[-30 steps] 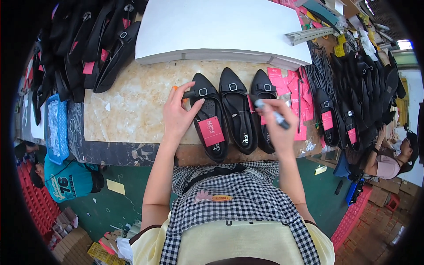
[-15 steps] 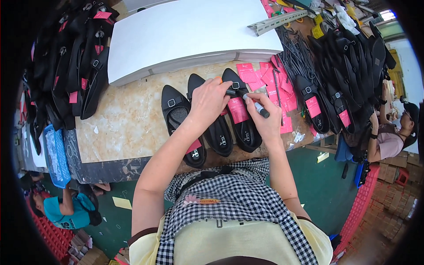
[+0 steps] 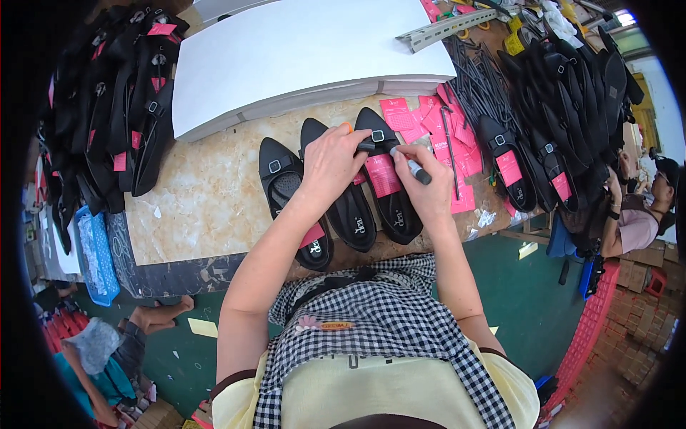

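Observation:
Three black pointed flat shoes lie side by side on the table: a left shoe [image 3: 274,164], a middle shoe [image 3: 355,222] and a right shoe [image 3: 401,218], which has a square buckle and a pink tag [image 3: 383,176]. My right hand [image 3: 430,184] is closed around a grey marker pen [image 3: 418,171], its tip at the right shoe's strap below the buckle. My left hand [image 3: 330,163] lies over the middle shoe, fingers pinching a short black marker cap [image 3: 366,146] beside that strap. An orange band shows on one left finger. The middle shoe's upper is partly hidden.
A thick white stack of sheets [image 3: 307,57] lies behind the shoes, a perforated metal bar [image 3: 446,30] on its right end. Loose pink tags [image 3: 429,121] and black sticks [image 3: 477,79] lie right. Piled black shoes stand at left [image 3: 153,114] and right [image 3: 572,93]. Two people are nearby.
My hands stay at the right shoe with marker and cap, shifting only slightly. At the lower left, the person in teal has changed posture and now has a leg stretched out.

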Demonstrator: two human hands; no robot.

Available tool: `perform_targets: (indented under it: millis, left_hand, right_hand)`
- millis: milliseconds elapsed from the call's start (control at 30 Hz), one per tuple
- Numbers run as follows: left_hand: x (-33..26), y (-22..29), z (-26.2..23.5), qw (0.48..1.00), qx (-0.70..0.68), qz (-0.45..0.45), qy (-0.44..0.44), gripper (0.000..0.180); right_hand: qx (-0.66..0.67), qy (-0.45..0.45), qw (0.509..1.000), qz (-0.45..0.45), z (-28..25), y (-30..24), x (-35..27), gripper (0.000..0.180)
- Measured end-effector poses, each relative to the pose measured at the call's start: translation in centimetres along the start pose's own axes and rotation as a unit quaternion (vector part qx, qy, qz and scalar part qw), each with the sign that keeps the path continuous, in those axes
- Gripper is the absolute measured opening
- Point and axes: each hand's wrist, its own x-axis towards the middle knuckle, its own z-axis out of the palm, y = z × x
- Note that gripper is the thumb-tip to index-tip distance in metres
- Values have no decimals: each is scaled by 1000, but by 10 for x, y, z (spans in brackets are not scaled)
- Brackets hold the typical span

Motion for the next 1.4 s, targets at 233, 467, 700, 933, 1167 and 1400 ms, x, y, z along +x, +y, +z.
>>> perform_targets:
  millis: [233,467,700,933,1167,1400]
  left_hand:
    - [-4,32,-7,999,-17,45,25,42]
    - [14,107,90,965,78,231,-98,39]
    - [138,-48,-21,946,214,144,199,47]
    - [129,-111,-52,954,240,-103,143,50]
    - [-49,93,-53,915,-173,363,-39,17]
    - [-74,58,-50,935,-287,192,81,17]
  right_hand:
    - [72,69,991,92,-53,31,-5,17]
    - [-324,-30,943,-66,-122,108,-22,53]
    - [-297,-5,955,-22,-131,86,-49,53]
    - [-166,35,985,1,-88,44,-45,48]
    - [572,13,805,157,-34,-21,-40,75]
    - [487,-254,768,330,-37,-30,-51,57]
